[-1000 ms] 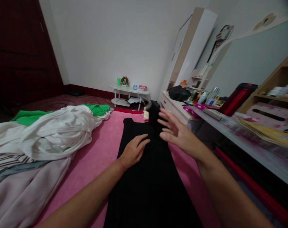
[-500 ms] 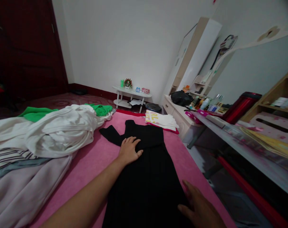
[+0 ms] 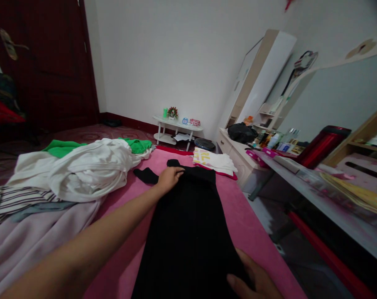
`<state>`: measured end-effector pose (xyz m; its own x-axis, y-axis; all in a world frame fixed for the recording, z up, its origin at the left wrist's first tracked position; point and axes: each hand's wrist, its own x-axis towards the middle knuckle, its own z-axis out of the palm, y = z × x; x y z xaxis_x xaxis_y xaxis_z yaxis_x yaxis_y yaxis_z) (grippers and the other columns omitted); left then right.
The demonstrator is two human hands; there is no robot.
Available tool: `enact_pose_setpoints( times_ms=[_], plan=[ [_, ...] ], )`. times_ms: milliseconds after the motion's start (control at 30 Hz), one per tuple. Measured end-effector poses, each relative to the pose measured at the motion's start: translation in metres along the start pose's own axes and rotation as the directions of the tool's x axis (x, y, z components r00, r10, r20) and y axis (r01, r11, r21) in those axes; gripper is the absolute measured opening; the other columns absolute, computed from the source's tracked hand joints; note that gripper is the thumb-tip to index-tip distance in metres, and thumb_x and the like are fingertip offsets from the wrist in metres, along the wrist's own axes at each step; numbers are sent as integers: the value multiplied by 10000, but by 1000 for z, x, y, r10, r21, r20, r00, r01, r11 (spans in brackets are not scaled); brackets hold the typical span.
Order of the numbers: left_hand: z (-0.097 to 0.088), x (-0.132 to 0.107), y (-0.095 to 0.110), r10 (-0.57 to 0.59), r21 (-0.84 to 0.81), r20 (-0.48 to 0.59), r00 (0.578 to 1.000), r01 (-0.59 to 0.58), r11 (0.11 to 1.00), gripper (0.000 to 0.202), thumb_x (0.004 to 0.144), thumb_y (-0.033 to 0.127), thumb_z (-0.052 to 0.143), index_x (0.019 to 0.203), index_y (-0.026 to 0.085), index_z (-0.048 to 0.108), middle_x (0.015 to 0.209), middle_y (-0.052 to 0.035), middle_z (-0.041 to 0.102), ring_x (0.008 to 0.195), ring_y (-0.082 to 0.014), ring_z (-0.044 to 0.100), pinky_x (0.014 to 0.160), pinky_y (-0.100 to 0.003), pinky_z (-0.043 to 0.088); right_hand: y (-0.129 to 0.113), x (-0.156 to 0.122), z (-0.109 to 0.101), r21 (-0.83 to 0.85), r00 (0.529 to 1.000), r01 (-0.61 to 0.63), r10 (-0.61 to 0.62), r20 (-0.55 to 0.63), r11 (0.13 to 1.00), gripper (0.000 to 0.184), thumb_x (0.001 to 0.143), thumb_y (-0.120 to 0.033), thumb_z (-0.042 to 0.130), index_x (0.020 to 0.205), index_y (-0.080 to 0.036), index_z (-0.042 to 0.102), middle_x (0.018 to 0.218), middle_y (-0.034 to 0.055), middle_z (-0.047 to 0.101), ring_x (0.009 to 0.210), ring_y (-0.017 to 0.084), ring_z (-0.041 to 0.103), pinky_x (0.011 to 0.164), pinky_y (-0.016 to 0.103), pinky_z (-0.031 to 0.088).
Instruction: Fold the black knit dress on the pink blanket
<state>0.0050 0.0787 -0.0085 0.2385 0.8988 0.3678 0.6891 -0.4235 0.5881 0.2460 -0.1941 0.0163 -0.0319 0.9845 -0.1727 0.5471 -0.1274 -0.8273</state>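
A long black garment [image 3: 191,232], dress-like in shape, lies flat over the pink bed cover [image 3: 238,207]. One sleeve [image 3: 146,176] sticks out at its upper left. My left hand [image 3: 170,178] pinches the cloth near the upper part, fingers closed and knuckles up. Down at the lower right, my right hand [image 3: 257,276] rests along the garment's side edge. Its thumb and forefinger are apart, with black cloth between them; the other fingers are partly hidden.
Heaped clothes [image 3: 91,170], white, green, striped and mauve, lie on the left. A folded white garment with yellow print [image 3: 215,161] sits at the far right corner. A glass-topped desk [image 3: 313,187] runs along the right. Beyond the bed stands a small white table [image 3: 177,122].
My left hand has gone from lying spread on the garment to pinching it, slightly farther up. The cloth there is bunched. My right hand has shifted slightly at the side edge.
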Motion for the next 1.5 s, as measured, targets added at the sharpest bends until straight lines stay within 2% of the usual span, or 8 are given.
enact_pose_setpoints(
  times_ms=[300,467,600,700,833,1033,1300,1500],
  plan=[
    [-64,34,-1,-25,100,-227,974,49,994,297,887,282,492,1120,257,676,1105,-21,693,1020,-215,617,878,-270,442,14,26,45,21,978,83,-85,192,996,691,783,-389,600,1418,-232,382,1418,79,454,1318,261,387,1100,401,302],
    [-53,11,-48,-178,140,-258,950,219,966,308,870,244,478,1102,265,680,1075,-21,701,991,-213,628,868,-278,449,9,46,60,9,928,45,-45,371,999,609,723,-398,664,1286,-197,550,852,51,702,760,200,663,698,293,511],
    [-26,-17,-85,-295,63,-252,922,320,945,324,814,162,490,1037,270,699,1041,2,711,961,-195,640,840,-266,466,-13,94,44,27,991,135,-135,13,990,340,821,-399,535,1034,-172,673,812,46,671,716,164,636,651,268,496],
    [-10,-29,-101,-336,-16,-257,906,344,939,338,786,135,496,1022,264,702,1019,14,716,951,-182,644,829,-258,476,-28,152,30,-148,908,338,-363,-206,929,326,853,-366,484,1053,-177,659,1053,92,660,991,210,608,895,342,466],
    [-7,-31,-106,-336,-51,-268,903,335,941,312,782,159,505,991,273,708,989,23,721,936,-185,647,825,-274,486,-36,234,31,-448,811,390,-530,-246,805,460,905,-365,378,1302,-176,516,1415,99,445,1318,214,371,1102,389,275],
    [-12,-27,-103,-362,-129,-262,895,339,932,326,752,127,500,960,264,710,976,30,720,916,-162,650,861,-272,481,-23,305,59,-670,979,107,-196,-58,734,596,942,-535,220,1461,-247,272,1558,41,156,1429,248,65,1119,534,72],
    [-23,-34,-87,-432,-82,-337,836,431,898,278,798,323,521,1015,247,678,988,-27,713,921,-212,650,828,-307,487,-27,297,66,-682,997,17,-66,-45,732,606,940,-538,187,1470,-249,246,1563,62,115,1429,260,52,1106,551,77],
    [-43,-35,-89,-428,173,56,902,414,894,566,550,563,735,989,210,674,983,-85,704,875,-277,656,731,-313,490,-16,274,78,-654,974,29,-170,-153,756,603,933,-543,224,1452,-248,302,1550,39,188,1427,237,92,1123,500,71]
  ],
)
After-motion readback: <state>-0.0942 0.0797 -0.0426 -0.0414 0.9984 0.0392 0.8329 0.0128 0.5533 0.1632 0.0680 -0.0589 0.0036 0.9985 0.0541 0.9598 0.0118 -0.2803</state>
